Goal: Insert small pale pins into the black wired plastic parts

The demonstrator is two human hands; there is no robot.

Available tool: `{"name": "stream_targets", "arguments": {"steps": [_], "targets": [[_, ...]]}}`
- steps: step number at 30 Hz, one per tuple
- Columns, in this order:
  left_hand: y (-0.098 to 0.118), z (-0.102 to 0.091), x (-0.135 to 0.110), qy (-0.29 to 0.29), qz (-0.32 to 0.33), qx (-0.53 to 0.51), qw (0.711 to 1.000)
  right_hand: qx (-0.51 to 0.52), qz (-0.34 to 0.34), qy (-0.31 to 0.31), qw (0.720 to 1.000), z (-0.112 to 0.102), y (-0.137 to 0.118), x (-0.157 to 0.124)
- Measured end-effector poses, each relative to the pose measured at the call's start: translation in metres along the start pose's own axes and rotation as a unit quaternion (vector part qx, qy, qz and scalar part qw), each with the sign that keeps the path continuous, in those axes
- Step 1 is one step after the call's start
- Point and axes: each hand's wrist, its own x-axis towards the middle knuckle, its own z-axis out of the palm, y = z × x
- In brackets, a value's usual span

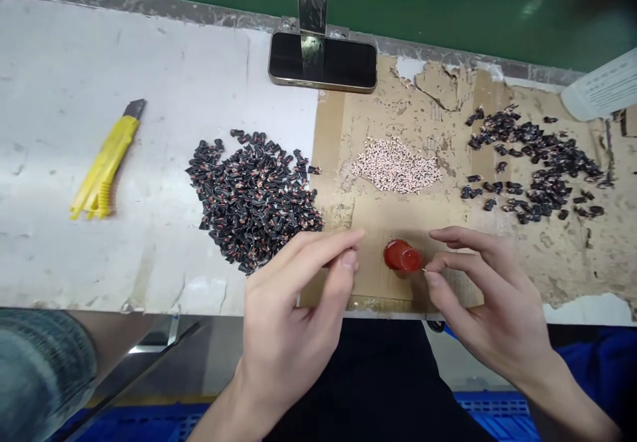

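My left hand (pixel 303 302) is closed in a pinch at the near edge of a heap of small black pieces with reddish inner parts (pixel 256 196). Whatever its fingertips hold is hidden. To the right, my right hand (pixel 490 296) pinches a tiny pale piece (pixel 424 269) between thumb and forefinger, with its other visible fingers held apart. Between the hands, close to the right fingertips, a small red translucent cup-like object (pixel 402 256) stands on the cardboard. Beyond it lies a pile of tiny pinkish bits (pixel 397 166).
Loose shiny black pieces (pixel 547 163) are scattered at the right. A yellow utility knife (pixel 107 163) with its blade out lies at the left. A phone (pixel 322 62) rests by the back edge under a metal bracket. A white container (pixel 602 87) stands at the far right; another person's arm (pixel 114 339) shows lower left.
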Motion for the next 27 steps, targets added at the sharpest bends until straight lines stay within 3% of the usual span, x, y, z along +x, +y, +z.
{"name": "stream_targets", "arguments": {"steps": [12, 17, 19, 23, 27], "targets": [[0.001, 0.001, -0.003, 0.028, -0.044, -0.019, 0.998, -0.033, -0.064, -0.013, 0.997, 0.002, -0.001, 0.004], [0.010, 0.009, 0.004, -0.044, -0.098, -0.120, 0.987, 0.086, 0.050, 0.009, 0.995, -0.007, -0.010, 0.005], [0.015, 0.018, 0.005, -0.092, -0.153, -0.203, 0.963, 0.175, 0.108, 0.021, 0.978, -0.012, -0.016, 0.006], [0.022, 0.035, 0.005, -0.159, -0.290, -0.365, 0.870, 0.339, 0.199, 0.014, 0.919, -0.018, -0.028, 0.010], [0.024, 0.041, 0.006, -0.172, -0.314, -0.427, 0.830, 0.385, 0.211, 0.017, 0.898, -0.018, -0.031, 0.012]]}}
